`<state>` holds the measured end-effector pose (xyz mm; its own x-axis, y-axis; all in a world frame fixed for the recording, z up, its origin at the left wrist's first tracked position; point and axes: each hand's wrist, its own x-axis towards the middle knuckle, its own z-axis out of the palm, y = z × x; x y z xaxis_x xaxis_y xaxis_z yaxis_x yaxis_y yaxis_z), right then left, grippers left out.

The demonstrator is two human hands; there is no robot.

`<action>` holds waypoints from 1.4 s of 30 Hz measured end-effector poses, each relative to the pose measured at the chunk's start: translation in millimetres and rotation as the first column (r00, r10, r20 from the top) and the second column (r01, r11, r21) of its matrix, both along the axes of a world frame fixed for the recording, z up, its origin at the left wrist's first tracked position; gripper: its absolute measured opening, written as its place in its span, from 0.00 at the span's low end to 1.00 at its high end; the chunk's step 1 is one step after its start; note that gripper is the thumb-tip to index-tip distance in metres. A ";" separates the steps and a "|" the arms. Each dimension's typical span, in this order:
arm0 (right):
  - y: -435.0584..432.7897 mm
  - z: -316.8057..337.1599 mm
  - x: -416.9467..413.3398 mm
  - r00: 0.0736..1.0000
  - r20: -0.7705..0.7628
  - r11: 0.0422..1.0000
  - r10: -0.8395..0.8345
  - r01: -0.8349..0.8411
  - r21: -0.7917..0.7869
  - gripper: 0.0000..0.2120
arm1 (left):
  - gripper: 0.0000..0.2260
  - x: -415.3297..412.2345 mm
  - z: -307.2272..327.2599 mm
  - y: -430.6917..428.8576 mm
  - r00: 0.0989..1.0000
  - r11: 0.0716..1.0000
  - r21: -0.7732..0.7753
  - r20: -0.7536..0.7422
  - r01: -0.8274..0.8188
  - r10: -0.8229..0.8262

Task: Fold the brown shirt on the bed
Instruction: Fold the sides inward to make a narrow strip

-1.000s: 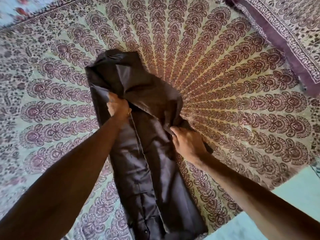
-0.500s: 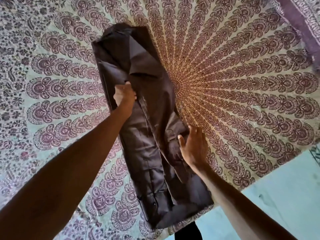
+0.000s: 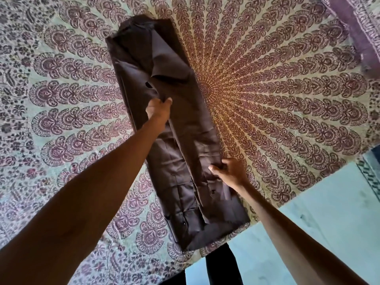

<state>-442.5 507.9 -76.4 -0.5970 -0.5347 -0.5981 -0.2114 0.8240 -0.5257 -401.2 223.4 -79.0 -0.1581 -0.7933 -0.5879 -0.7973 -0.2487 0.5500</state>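
Note:
The brown shirt (image 3: 181, 153) lies on the bed as a long narrow strip, collar end far, hem near the bed's front edge. Both sides are folded inward along its length. My left hand (image 3: 158, 110) grips a bunch of cloth near the middle of the strip, just below the collar flap. My right hand (image 3: 228, 171) pinches the shirt's right edge lower down, thumb on top of the cloth.
A patterned bedsheet (image 3: 287, 99) with a radiating maroon print covers the bed. A purple-bordered pillow (image 3: 357, 27) sits at the far right. The pale floor (image 3: 308, 233) shows beyond the bed's near right edge, and my dark trouser legs (image 3: 218, 266) stand by it.
The bunched shirt has been laid out flat into a straight strip. My right hand slid down the right edge toward me and now pinches it. My left hand kept its grip near the middle.

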 end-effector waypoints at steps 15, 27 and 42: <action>23.0 -13.3 5.0 0.968 0.195 0.926 0.156 -0.212 0.311 0.24 | 0.11 34.7 -17.5 31.4 0.983 0.939 0.334 -0.125 -0.084 0.133; 17.6 -3.0 -0.7 0.949 0.245 0.859 0.200 -0.290 0.421 0.25 | 0.14 43.3 -24.9 22.9 0.981 0.947 0.257 0.055 -0.195 0.187; 0.7 9.3 -0.5 0.869 0.227 0.664 0.440 -0.486 0.568 0.31 | 0.38 27.4 -1.1 28.8 0.514 0.454 -0.241 0.395 0.858 -0.761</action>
